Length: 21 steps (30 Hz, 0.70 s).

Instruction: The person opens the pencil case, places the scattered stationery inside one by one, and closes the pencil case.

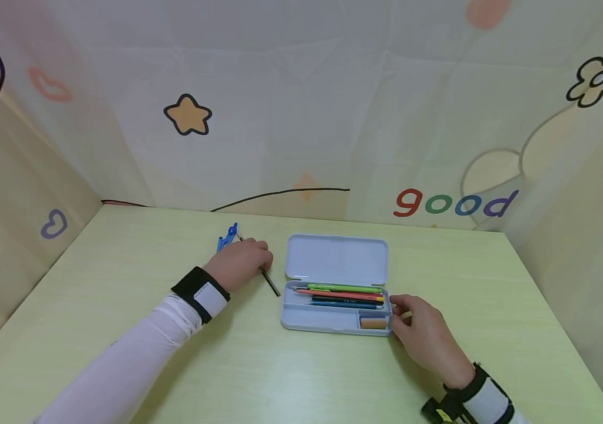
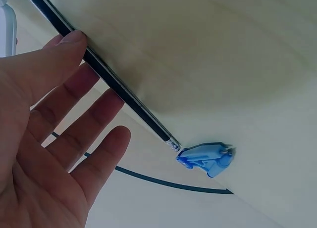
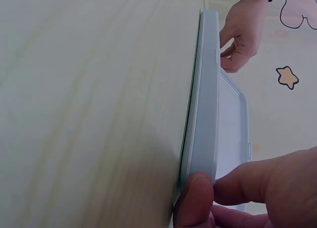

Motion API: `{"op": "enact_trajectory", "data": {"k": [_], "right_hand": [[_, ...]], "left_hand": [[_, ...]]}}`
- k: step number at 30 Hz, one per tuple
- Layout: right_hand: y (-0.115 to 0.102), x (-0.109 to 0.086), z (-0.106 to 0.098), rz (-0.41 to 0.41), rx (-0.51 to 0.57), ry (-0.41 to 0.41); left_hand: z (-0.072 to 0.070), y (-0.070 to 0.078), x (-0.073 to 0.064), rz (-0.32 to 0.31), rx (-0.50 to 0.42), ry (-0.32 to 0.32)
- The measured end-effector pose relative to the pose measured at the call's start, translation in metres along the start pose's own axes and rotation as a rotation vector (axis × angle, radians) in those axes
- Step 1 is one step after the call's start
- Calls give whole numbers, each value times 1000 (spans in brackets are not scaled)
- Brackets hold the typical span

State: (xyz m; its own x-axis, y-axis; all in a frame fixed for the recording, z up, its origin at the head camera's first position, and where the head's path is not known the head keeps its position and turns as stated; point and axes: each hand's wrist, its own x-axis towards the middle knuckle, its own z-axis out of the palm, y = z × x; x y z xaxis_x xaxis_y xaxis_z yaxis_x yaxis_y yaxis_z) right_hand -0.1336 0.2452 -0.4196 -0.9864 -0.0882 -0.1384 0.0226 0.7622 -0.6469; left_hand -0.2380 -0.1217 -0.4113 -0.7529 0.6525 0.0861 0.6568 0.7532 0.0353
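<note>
My left hand (image 1: 240, 259) pinches a dark pencil (image 2: 121, 89) between thumb and index finger, the other fingers spread below it. The pencil's silver-banded end points at a blue compass (image 2: 208, 159), which lies on the table just beyond the left hand. At the middle of the table stands a pale blue pencil case (image 1: 320, 318), its lid (image 1: 337, 259) laid back. My right hand (image 1: 426, 333) grips the case's right end, with thumb and fingertips at its wall in the right wrist view.
Inside the case, a green pen (image 1: 344, 288), a red pencil (image 1: 338, 294) and several dark pencils lie in the long compartment. A tan eraser (image 1: 373, 323) sits in the small front right compartment. Behind the table rises a printed cloth backdrop (image 1: 280, 118).
</note>
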Motion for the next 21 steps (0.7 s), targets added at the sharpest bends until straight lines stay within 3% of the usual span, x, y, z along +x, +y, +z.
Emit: {"op": "enact_trajectory", "data": {"k": [11, 21], "right_hand": [[-1, 0, -1, 9, -7, -2], [-1, 0, 0, 6, -2, 2]], "left_hand": [[-3, 1, 0, 25, 15, -26], [-7, -2, -2, 63, 81, -11]]}}
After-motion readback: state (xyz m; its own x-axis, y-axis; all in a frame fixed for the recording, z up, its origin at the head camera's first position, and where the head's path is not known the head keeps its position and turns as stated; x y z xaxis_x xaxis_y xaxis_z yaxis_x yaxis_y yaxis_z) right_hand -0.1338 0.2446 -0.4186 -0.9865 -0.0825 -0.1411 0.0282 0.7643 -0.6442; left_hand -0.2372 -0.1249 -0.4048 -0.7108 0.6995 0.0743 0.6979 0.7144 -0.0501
